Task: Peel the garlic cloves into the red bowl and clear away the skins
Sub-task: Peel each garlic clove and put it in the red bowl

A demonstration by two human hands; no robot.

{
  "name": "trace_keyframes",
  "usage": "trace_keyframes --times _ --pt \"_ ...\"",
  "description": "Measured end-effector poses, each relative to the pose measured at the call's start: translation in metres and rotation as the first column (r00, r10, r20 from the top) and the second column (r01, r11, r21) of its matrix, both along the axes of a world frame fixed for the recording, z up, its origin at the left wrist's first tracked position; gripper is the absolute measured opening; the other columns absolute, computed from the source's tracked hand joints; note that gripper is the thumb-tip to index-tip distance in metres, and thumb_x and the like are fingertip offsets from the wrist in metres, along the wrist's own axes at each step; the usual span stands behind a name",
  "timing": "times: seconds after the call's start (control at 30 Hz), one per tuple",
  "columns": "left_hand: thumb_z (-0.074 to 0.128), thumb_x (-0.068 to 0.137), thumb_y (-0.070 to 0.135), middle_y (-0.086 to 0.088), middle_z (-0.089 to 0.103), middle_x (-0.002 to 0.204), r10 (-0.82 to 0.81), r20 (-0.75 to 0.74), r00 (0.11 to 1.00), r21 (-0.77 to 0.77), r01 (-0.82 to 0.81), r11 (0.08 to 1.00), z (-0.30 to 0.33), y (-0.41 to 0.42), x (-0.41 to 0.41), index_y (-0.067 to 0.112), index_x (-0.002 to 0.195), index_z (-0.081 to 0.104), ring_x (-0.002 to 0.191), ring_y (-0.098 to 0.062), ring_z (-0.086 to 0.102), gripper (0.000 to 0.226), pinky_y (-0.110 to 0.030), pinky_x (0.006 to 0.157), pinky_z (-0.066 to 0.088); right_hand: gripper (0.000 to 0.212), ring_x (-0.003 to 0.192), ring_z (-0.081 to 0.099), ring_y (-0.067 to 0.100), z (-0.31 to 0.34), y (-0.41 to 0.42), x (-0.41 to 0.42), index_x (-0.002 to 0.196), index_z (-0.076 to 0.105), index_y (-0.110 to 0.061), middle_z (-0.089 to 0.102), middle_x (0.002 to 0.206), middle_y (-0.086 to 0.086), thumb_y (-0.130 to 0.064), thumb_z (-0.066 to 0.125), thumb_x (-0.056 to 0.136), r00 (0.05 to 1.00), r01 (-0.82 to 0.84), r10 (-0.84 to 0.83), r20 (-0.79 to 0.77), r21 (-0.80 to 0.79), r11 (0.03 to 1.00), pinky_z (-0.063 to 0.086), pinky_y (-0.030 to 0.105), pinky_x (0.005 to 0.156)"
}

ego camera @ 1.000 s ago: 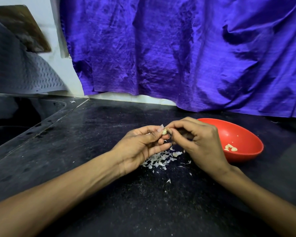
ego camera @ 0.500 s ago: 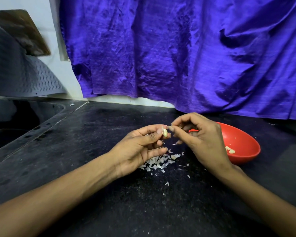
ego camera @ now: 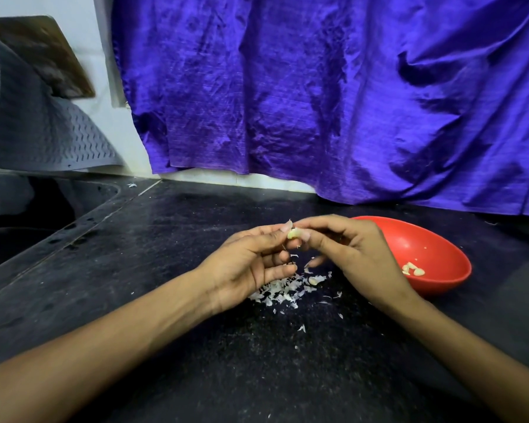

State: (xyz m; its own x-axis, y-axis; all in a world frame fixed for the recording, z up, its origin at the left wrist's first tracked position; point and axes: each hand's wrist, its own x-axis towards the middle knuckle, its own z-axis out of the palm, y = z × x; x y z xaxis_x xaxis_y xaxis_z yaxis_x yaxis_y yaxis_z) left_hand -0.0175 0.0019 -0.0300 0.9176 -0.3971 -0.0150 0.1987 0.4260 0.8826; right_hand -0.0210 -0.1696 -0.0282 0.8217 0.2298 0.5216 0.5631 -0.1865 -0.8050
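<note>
Centrally, above the black speckled stone countertop [ego camera: 196,346], the left hand [ego camera: 248,264] and the right hand [ego camera: 348,254] meet fingertip to fingertip. Both pinch one small pale garlic clove [ego camera: 293,233] between thumb and forefinger; a thin flake of skin stands up from the clove at 12 o'clock. Directly beneath the hands lies a loose heap of white papery garlic skins [ego camera: 284,290], with stray flakes scattered toward 6 o'clock. The round red plastic bowl [ego camera: 440,248] rests on the countertop at 3 o'clock of the hands, just beside the right wrist. Several peeled cloves [ego camera: 413,269] lie inside it.
</note>
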Motion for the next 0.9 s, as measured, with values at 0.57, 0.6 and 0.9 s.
trace_keyframes --times 0.57,0.6,0.9 --pt "0.061 0.092 0.007 -0.009 0.071 0.078 0.145 0.606 0.782 0.305 -0.396 0.866 -0.0066 0.0032 0.0017 -0.001 0.096 0.072 0.060 -0.017 0.061 0.014 -0.032 0.052 0.057 0.023 0.068 0.069 0.019 0.0054 0.0012 0.0011 0.088 0.067 -0.002 0.072 0.081 0.021 -0.015 0.070 0.070 0.967 0.031 0.025 -0.254 0.212 0.977 0.060 0.029 0.060" --pt "0.063 0.092 0.008 -0.010 0.072 0.077 0.141 0.636 0.758 0.326 -0.431 0.841 -0.0075 0.0035 0.0019 0.002 0.096 0.073 0.060 -0.018 0.063 0.013 -0.035 0.053 0.058 0.022 0.068 0.069 0.019 0.0049 0.0018 0.0010 0.088 0.067 -0.002 0.071 0.082 0.023 -0.014 0.070 0.070 0.965 0.037 0.020 -0.261 0.214 0.976 0.060 0.029 0.061" --pt "0.066 0.091 0.013 0.006 0.069 0.061 0.105 0.775 0.623 0.390 -0.603 0.696 -0.0095 0.0039 -0.0001 0.013 0.087 0.075 0.050 -0.013 0.068 0.010 -0.017 0.047 0.049 0.011 0.066 0.069 0.019 0.0007 0.0053 0.0008 0.090 0.068 0.000 0.071 0.085 0.025 0.000 0.069 0.078 0.954 0.078 -0.001 -0.299 0.245 0.966 0.059 0.029 0.065"
